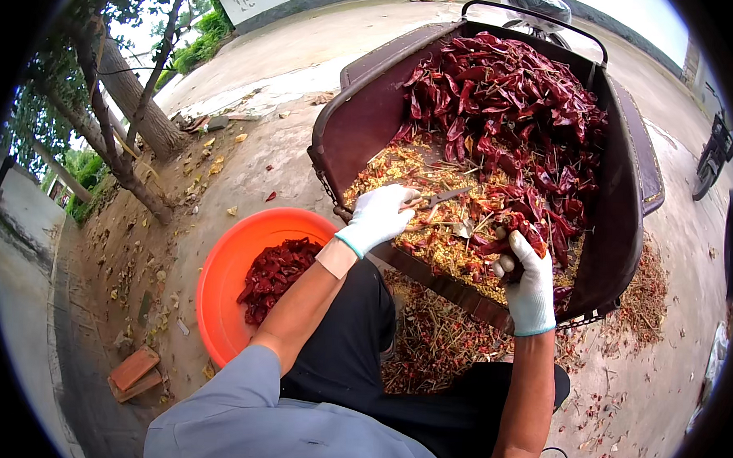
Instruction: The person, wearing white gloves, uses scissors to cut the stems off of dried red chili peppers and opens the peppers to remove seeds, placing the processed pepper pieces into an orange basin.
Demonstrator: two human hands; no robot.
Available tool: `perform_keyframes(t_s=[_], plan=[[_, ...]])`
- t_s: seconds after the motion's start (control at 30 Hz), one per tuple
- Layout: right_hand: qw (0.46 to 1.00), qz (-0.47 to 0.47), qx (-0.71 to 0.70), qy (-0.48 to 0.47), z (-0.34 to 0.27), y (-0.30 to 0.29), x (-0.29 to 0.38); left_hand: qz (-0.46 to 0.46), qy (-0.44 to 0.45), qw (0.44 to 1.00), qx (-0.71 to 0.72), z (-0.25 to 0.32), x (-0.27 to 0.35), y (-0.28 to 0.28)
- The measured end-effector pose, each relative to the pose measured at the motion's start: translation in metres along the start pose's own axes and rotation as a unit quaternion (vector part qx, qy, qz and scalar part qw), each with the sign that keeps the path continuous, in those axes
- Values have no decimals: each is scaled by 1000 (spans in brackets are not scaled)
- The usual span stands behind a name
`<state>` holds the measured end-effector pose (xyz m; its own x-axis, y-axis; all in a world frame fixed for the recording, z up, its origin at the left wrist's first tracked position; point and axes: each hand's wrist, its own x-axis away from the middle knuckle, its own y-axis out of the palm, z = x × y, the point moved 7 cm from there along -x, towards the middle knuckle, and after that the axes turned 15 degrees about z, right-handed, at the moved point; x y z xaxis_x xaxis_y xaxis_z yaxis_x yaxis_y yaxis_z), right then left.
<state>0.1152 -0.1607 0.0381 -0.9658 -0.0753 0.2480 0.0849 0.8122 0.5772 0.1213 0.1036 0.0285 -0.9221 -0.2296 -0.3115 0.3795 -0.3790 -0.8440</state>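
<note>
My left hand (381,216), in a white knitted glove, grips a pair of scissors (445,196) with the blades pointing right. My gloved right hand (529,277) pinches dried red chili peppers (521,225) between thumb and fingers; how many it holds I cannot tell. Both hands are over the near end of a dark red cart bed (370,117). A large heap of whole dried chilies (504,88) fills its far part. Yellow seeds (423,249) and stem scraps cover the bed's near floor. Beside my left forearm, an orange plastic basin (225,284) contains chili pieces (280,271).
Stems and chili scraps (441,346) litter the ground between my legs, under the cart's edge. Chains (581,323) hang at the bed's near corners. Two bricks (134,372) lie at lower left, near trees (129,93). A parked two-wheeler (714,153) stands far right.
</note>
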Motion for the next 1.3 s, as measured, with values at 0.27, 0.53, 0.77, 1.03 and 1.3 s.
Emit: perform_keyframes(t_s=[0.27,0.53,0.77,1.03,1.3], plan=[[999,-4,39,10,11,-17,-14,-28,48,978,-202,-29,-19,25],[996,1,86,-3,9,-9,-3,-92,11,982,-167,-20,1,30],[996,6,85,-5,10,-9,-5,-62,-44,995,-63,-19,4,19],[997,14,72,-12,3,-16,-12,-149,-146,791,575,-15,11,11],[995,22,98,-13,5,-13,-14,-166,-103,700,687,56,14,24]])
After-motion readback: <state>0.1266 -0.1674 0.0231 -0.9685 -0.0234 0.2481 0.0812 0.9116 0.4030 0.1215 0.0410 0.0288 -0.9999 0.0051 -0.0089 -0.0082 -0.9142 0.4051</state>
